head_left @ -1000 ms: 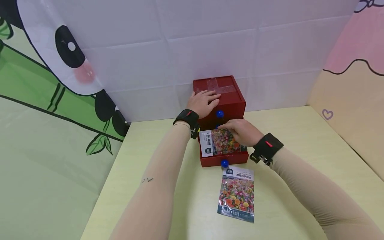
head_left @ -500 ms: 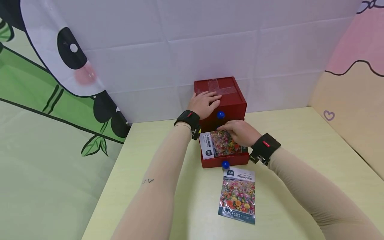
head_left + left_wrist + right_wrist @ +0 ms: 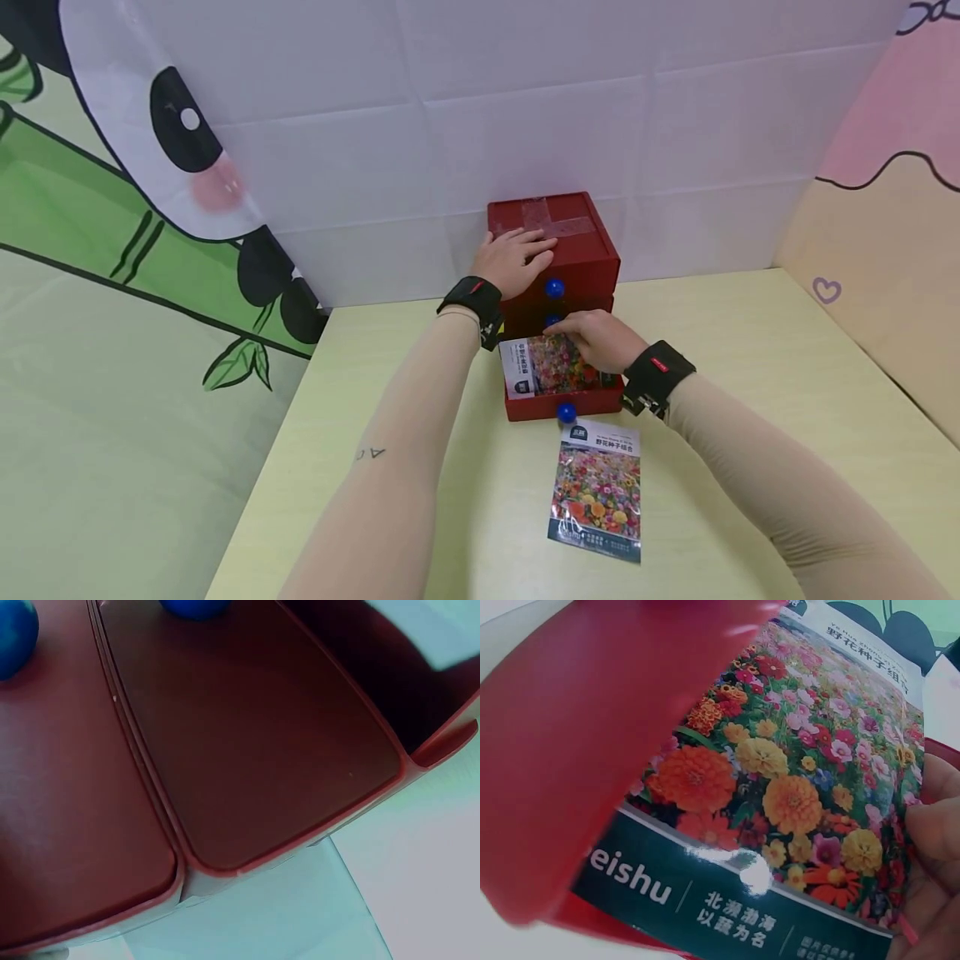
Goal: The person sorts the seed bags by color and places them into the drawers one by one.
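Observation:
In the head view my left hand (image 3: 516, 260) rests with extended fingers on top of a small red drawer cabinet (image 3: 581, 232). My right hand (image 3: 606, 337) pinches the edge of a flower seed packet (image 3: 555, 367), thumb on its printed face in the right wrist view. This packet lies sideways, tilted, partly inside the pulled-out bottom drawer (image 3: 536, 408). A second seed packet (image 3: 596, 492) lies face up on the table just in front of the drawer. In the left wrist view the upper drawer fronts (image 3: 247, 735) are closed, and my left hand is hidden.
Blue round knobs (image 3: 554, 288) stick out from the drawer fronts. Crossed clear tape (image 3: 558, 223) runs over the cabinet's top. The cabinet stands on a pale wooden table (image 3: 720, 367), close to a white printed backdrop (image 3: 360, 158).
My right hand has moved slightly down and toward me, bringing the packet's far edge lower into the open drawer. My left hand stays on the cabinet top.

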`<state>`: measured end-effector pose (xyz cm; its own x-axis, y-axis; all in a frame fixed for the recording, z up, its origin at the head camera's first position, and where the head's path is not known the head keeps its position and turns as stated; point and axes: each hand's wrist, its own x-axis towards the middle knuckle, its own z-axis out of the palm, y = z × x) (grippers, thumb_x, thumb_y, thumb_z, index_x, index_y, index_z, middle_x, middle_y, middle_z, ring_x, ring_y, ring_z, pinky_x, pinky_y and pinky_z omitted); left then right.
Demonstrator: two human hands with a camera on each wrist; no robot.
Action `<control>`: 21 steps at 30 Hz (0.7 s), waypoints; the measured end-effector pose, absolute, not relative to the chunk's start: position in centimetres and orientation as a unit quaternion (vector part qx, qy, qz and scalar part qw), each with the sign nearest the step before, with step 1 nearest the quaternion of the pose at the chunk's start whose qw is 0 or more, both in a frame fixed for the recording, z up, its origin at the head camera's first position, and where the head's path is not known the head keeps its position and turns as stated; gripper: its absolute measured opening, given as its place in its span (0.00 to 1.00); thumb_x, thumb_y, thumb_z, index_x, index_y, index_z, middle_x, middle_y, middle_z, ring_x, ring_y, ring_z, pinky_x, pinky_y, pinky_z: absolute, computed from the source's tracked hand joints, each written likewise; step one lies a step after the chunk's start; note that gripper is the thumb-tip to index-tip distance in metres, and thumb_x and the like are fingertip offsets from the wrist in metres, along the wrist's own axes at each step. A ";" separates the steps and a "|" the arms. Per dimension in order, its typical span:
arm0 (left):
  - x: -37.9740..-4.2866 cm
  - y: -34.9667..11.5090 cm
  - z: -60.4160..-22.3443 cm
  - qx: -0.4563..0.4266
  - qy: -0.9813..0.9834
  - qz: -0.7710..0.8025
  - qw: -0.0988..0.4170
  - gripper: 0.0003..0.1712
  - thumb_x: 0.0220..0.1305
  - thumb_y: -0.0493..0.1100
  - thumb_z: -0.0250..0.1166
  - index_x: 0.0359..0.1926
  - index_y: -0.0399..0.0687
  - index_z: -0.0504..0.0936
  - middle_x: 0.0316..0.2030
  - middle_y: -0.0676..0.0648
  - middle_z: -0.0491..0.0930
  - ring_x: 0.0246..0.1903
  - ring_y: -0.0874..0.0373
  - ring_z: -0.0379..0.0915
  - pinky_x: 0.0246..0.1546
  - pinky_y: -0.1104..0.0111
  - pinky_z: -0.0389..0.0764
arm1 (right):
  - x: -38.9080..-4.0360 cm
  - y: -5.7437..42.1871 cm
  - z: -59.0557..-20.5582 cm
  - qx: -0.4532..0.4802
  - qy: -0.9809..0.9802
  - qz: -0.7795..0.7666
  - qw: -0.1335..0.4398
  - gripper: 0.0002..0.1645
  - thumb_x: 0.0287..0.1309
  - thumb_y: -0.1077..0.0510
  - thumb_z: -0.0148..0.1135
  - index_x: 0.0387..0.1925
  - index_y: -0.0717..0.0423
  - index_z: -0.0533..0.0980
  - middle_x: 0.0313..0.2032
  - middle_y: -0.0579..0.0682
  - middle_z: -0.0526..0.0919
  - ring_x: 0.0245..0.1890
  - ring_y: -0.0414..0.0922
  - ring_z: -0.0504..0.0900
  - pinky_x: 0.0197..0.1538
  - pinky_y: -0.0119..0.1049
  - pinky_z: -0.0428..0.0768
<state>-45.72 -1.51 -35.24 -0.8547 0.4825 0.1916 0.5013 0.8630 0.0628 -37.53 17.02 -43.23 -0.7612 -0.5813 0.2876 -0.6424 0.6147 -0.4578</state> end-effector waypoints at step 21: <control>-45.7 -1.6 -35.3 -0.259 -0.961 -0.051 0.082 0.28 0.73 0.64 0.37 0.70 0.72 0.62 0.71 0.59 0.59 0.72 0.56 0.48 0.70 0.46 0.42 | -38.3 17.0 -45.9 0.324 -0.900 0.290 0.020 0.18 0.64 0.68 0.57 0.52 0.53 0.82 0.49 0.52 0.84 0.51 0.52 0.81 0.56 0.48 0.77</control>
